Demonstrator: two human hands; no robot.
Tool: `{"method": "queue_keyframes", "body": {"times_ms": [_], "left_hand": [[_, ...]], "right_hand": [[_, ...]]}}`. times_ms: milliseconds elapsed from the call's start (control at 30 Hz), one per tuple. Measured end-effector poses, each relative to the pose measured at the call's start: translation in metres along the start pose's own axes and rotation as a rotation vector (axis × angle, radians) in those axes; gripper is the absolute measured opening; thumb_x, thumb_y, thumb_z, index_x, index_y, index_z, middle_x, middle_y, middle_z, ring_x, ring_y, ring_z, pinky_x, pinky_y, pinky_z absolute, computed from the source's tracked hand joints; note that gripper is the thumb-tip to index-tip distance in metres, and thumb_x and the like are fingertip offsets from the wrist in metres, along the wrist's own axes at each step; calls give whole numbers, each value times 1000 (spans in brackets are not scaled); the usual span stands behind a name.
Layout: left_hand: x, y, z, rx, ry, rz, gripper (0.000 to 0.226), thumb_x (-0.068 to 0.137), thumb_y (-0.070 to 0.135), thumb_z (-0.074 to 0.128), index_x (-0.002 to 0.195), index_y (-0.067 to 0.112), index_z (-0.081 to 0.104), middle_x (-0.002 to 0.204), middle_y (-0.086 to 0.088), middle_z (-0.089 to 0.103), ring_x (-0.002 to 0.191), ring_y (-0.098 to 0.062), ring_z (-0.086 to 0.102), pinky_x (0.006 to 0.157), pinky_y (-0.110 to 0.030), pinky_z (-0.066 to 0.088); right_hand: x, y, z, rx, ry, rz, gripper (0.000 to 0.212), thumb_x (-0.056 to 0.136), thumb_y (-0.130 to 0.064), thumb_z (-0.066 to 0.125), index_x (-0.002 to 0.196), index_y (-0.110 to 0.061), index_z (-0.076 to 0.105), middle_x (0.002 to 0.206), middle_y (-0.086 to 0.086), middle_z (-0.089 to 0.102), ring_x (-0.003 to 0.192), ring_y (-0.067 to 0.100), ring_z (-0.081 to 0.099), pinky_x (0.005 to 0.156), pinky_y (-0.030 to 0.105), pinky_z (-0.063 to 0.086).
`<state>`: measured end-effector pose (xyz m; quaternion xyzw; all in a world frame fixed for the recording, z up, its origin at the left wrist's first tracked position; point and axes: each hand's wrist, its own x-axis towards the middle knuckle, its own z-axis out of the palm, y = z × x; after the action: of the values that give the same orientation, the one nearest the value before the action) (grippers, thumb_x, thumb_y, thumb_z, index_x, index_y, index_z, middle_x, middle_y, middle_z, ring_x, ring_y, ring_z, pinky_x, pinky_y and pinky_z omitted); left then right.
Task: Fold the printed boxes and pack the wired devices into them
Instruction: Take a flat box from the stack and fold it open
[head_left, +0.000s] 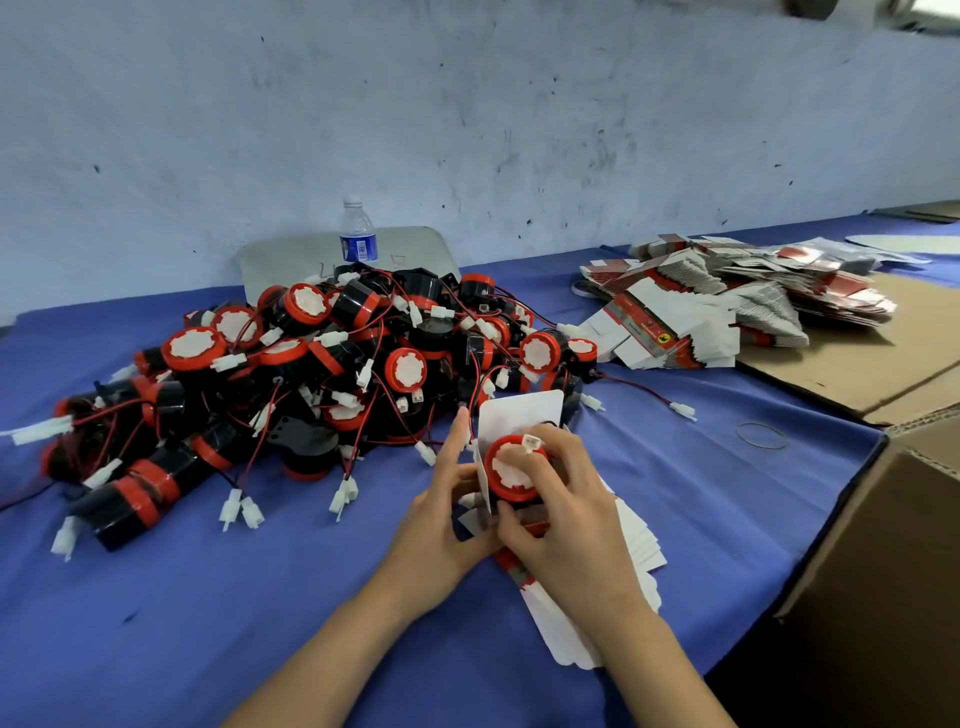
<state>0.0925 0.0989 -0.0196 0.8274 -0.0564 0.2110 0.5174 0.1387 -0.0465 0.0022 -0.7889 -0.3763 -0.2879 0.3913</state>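
Note:
A round red-and-black wired device (511, 475) with a white face sits in the open mouth of a printed box (519, 415), whose white flap stands up behind it. My right hand (563, 512) grips the device, with its white connector by the fingertips. My left hand (449, 506) holds the box's left side, thumb on its front, index finger pointing up. A big heap of the same devices (322, 374), with red and black wires and white plugs, lies beyond on the blue cloth. Flat box blanks (623, 566) lie under my right wrist.
A spread stack of flat printed boxes (727, 296) lies at the back right, partly on brown cardboard (857, 374). An open carton (893, 545) stands at the right table edge. A water bottle (358, 234) stands by the wall. A rubber band (761, 435) lies on the cloth.

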Motion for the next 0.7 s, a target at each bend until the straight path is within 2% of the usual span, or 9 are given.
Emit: {"method": "queue_keyframes", "body": {"times_ms": [67,100,200,300,367,433,533,600,700], "left_hand": [[0,-3,-1,14,1,29,93,74,45,66,138,69,3,112,21,65,101,-4,65,85,-21,53],[0,-5,-1,21,-7,36,92,74,46,66,139,68,5,112,24,64,100,-3,65,85,-21,53],[1,-6,-1,61,-30,46,89,76,49,66,143,63,9,113,29,63,97,0,65,82,-17,53],[0,-7,-1,111,-33,39,85,76,55,65,142,63,13,114,29,60,94,-3,66,83,-25,55],[0,-6,-1,125,-19,51,79,78,54,65,141,64,19,119,32,58,99,0,64,86,-18,52],[1,-6,-1,131,-15,79,72,81,46,67,139,63,26,129,34,52,111,4,58,92,-14,47],[1,-6,-1,137,9,138,65,83,37,66,134,61,33,140,26,46,126,-4,50,98,-23,47],[1,-7,-1,127,24,161,70,84,27,70,135,58,33,151,15,33,135,-13,44,99,-34,49],[0,-4,-3,196,35,209,67,87,27,71,134,56,31,148,13,33,128,-4,47,96,-32,50]], "right_hand": [[2,2,-2,2,-63,-20,37,70,-12,74,105,-18,63,125,-6,48,105,16,58,71,16,46],[2,3,-3,10,-93,-12,36,71,-13,74,105,-20,62,128,-9,45,106,14,58,69,14,45],[2,9,-6,34,-178,50,24,78,-18,69,100,-22,64,134,-9,44,109,11,59,67,25,53],[4,10,-7,-6,-225,23,4,83,-18,63,84,-20,67,121,-10,54,100,13,60,68,30,53],[5,7,-3,-85,-174,-28,9,83,-16,64,78,-19,71,107,-10,65,102,17,59,76,29,50],[5,4,0,-189,-107,-60,13,82,-19,62,78,-21,74,102,-11,68,111,17,54,86,32,44],[3,4,4,-144,-109,-74,20,90,-18,53,87,-17,72,110,-6,64,118,18,52,104,30,34],[2,3,3,-9,-97,-28,23,93,-13,47,97,-12,70,116,-4,58,110,13,55,98,23,41],[2,1,-1,101,194,86,23,89,-2,55,107,-5,69,112,4,57,98,0,53,86,7,40]]}}
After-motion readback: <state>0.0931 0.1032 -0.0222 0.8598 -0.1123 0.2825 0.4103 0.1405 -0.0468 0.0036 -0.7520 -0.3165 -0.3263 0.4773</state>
